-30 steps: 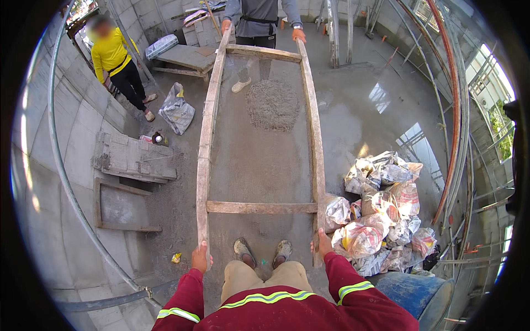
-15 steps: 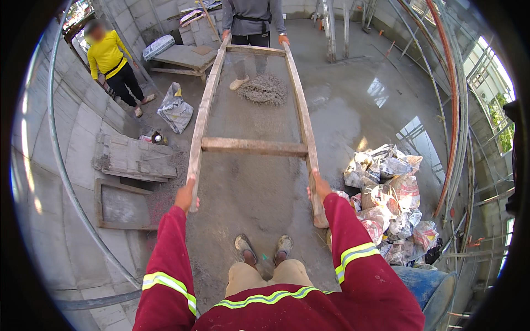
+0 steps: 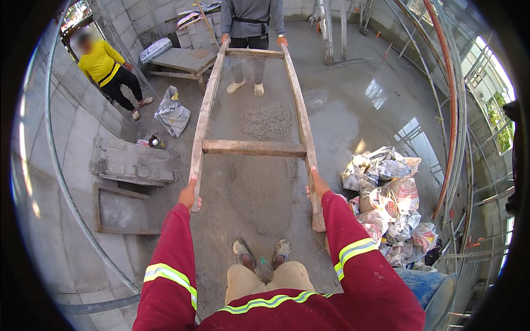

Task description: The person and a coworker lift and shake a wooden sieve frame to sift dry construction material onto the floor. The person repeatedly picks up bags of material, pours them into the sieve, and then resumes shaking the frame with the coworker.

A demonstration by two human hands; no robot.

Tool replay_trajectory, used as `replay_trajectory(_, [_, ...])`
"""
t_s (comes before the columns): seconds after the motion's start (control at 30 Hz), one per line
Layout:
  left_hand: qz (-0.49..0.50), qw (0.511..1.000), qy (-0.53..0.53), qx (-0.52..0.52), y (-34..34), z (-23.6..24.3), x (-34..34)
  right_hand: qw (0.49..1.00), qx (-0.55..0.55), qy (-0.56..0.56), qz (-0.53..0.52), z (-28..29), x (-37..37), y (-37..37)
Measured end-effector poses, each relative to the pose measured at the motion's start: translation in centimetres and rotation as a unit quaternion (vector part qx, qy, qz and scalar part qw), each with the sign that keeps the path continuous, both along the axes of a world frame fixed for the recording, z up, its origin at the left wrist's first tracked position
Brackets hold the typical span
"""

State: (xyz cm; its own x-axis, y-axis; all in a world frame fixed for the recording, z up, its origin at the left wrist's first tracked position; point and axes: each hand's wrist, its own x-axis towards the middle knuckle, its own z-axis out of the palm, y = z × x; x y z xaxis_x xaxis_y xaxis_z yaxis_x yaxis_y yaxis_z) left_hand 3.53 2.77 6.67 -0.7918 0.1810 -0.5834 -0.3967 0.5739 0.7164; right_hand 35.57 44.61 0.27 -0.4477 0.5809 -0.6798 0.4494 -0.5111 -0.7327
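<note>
A long sand screen [image 3: 254,148], a wooden frame with two side rails, crossbars and see-through mesh between them, stretches away from me. My left hand [image 3: 189,196] is closed round the near end of its left rail. Around the right rail, a little above its end, my right hand [image 3: 318,185] is wrapped. On the mesh beyond the middle crossbar lies a patch of grey gravelly material [image 3: 266,122]. A co-worker in a grey top [image 3: 251,19] grips the far ends of both rails. The co-worker's shoes show through the mesh.
Filled sacks [image 3: 389,196] are piled to my right, with a blue drum [image 3: 428,289] nearer. Boards [image 3: 130,160] and a wooden tray [image 3: 124,209] lie at left. Another person in yellow [image 3: 105,60] stands far left. Hoses [image 3: 450,99] hang at right; the floor [image 3: 353,110] is wet.
The material on the mesh has shifted toward me and spread flatter. The co-worker's second shoe now shows. The person in yellow has moved slightly left. My grip is unchanged.
</note>
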Motion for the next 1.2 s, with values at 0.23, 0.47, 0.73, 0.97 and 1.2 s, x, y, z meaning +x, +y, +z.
replay_trajectory(0.23, [-0.004, 1.000, -0.023, 0.009, 0.9, 1.6, 0.0, 0.999, -0.043, 0.000, -0.003, 0.9, 0.3, 0.3])
replay_trajectory(0.47, [0.058, 0.997, -0.040, 0.043, -12.9, -10.1, 20.1, 0.997, -0.053, -0.026, -0.042, -8.4, 18.0, -10.9])
replay_trajectory(0.73, [-0.022, 0.999, -0.022, -0.020, 1.2, -1.2, -1.5, 1.000, 0.009, -0.018, -0.007, -0.5, -0.9, 0.8])
replay_trajectory(0.97, [-0.011, 1.000, -0.020, -0.009, 4.0, 3.9, -2.2, 0.999, -0.029, 0.024, 0.006, 1.9, -2.4, 4.0])
replay_trajectory(1.2, [0.049, 0.998, -0.035, 0.030, -13.1, -9.5, 20.7, 0.998, -0.055, -0.010, -0.040, -9.5, 18.1, -11.2])
